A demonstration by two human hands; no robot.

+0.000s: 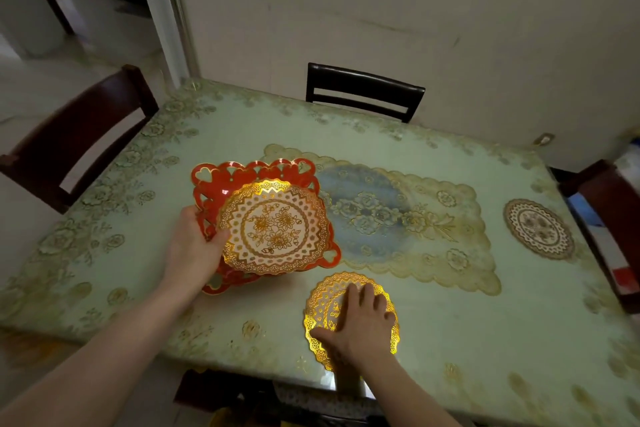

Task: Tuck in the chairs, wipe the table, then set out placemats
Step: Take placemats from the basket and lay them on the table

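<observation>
Three chairs (pixel 363 90) ring the floral-clothed table (pixel 242 128) beside a wall (pixel 381 10).

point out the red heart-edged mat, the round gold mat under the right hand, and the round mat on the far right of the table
red heart-edged mat (pixel 221 180), head view, on its upper left heart border
round gold mat under the right hand (pixel 323 302), head view, on its uncovered left part
far right round mat (pixel 538 228), head view, on its flowered centre

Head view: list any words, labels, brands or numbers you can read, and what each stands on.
None readable. The round gold placemats, the red tray, the rectangular lace mat and the tablecloth carry only floral and lace patterns. The colourful packaging at the right edge may bear print, but it is too blurred to read.
</observation>
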